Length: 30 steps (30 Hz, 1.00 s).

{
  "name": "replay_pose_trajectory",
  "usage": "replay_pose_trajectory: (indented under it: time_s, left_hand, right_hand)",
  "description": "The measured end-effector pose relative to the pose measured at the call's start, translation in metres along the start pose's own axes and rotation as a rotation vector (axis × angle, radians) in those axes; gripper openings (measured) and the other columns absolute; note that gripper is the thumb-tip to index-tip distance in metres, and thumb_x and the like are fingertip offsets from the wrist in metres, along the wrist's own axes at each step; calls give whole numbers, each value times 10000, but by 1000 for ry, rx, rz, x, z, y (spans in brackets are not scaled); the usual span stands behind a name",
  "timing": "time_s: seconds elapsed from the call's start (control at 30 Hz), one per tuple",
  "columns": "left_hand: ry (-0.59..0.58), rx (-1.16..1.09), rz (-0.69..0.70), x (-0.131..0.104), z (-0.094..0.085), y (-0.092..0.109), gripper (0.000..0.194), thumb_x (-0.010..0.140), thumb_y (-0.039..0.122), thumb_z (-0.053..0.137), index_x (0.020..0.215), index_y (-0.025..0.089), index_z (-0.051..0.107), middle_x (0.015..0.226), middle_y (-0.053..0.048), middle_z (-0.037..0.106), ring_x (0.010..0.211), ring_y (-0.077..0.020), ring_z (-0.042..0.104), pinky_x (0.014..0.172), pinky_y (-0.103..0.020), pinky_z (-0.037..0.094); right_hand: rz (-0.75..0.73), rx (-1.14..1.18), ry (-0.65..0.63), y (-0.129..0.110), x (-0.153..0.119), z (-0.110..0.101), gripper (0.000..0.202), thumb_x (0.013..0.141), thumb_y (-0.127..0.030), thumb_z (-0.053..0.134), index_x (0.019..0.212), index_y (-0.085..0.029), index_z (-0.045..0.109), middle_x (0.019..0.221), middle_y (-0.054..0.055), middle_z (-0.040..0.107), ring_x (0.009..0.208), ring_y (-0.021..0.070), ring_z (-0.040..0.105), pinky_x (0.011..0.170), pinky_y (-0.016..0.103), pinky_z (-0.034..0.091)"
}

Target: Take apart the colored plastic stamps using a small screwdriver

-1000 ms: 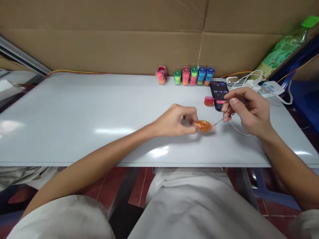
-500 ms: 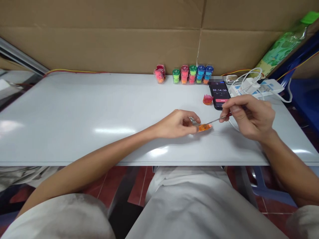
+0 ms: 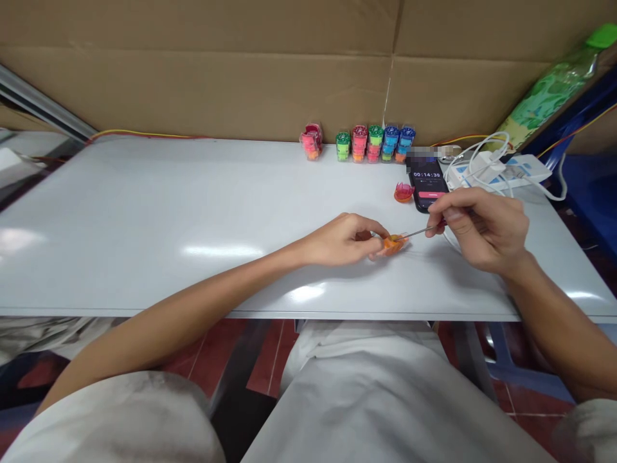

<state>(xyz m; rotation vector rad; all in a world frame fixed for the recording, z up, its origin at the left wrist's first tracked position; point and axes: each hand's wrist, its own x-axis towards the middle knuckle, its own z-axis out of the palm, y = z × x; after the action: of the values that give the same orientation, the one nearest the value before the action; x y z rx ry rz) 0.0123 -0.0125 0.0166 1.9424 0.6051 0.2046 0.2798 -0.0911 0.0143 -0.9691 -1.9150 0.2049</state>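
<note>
My left hand (image 3: 354, 241) pinches a small orange plastic flower-shaped cup (image 3: 395, 245) just above the white tabletop. A yellowish patch shows on the cup's upper side, and my fingertips hide its left end. In my right hand (image 3: 482, 228), a thin metal rod-like tool (image 3: 418, 233) slants down to the left, with its tip at the cup. The tool's reddish handle is mostly covered by my fingers. Behind the hands lies a similar pink and orange cup (image 3: 403, 193), beside a phone (image 3: 428, 183) with a running timer.
Several stacks of small coloured plastic pieces (image 3: 375, 143) line the back edge, with a pink one (image 3: 312, 141) apart to the left. At the right are a power strip (image 3: 525, 168), white cables and a green-capped bottle (image 3: 554, 90). A cardboard wall (image 3: 216, 90) closes the back.
The orange cup has turned in my left fingers, so its petalled rim shows more. My left fingers sit closer together on it. The tool's tip stays at the cup.
</note>
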Motion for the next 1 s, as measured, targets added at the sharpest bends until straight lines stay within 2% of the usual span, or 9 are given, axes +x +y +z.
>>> replay_pose_trajectory:
  time_s: [0.23,0.33,0.43,0.57,0.63,0.8,1.0]
  left_hand:
    - [-3,-67,-57,2,-1,1,381,951,202,489,1154,125,803,898,-46,741,663,-113,622,623,-228,532]
    - [22,-115,-75,3,0,-2,361,979,289,567,1209,120,788,895,-57,747,685,-122,629,631,-236,538]
    - [50,-138,-92,2,3,-4,439,954,395,683,1290,122,753,871,-60,749,711,-137,637,608,-232,520]
    - [128,49,-61,0,6,-4,408,943,396,699,1272,172,786,707,7,646,596,-114,535,550,-228,420]
    - [173,162,-34,-2,8,-3,378,940,385,696,1247,191,804,669,20,623,584,-116,526,568,-239,415]
    - [190,399,68,-4,14,-4,381,931,358,701,1265,192,778,788,-12,755,647,-147,643,700,-280,483]
    - [204,694,156,-6,18,-9,372,951,306,623,1296,211,726,857,-31,770,687,-183,673,612,-295,391]
  right_hand:
    - [-49,-18,-1,0,2,3,344,1031,-145,584,1215,-396,730,867,-25,765,715,196,754,680,398,645]
    - [-65,-25,8,0,3,4,370,1023,-126,586,1227,-401,729,884,-18,769,740,205,755,689,408,644]
    - [-94,-47,7,1,3,5,384,1012,-112,596,1227,-400,728,882,-16,772,759,212,759,704,410,646]
    - [-172,-84,-38,2,3,5,377,978,-71,620,1223,-340,721,914,-4,776,799,214,757,746,404,637]
    - [-176,-82,-59,1,3,5,357,971,-64,623,1202,-319,720,920,-5,776,787,207,752,714,387,621]
    - [-84,-26,-45,-5,4,3,367,1007,-78,570,1203,-351,717,843,-17,740,730,189,737,693,377,623]
    - [-81,-52,-107,-4,2,2,352,1014,-101,569,1189,-373,708,847,-24,749,712,193,741,599,378,577]
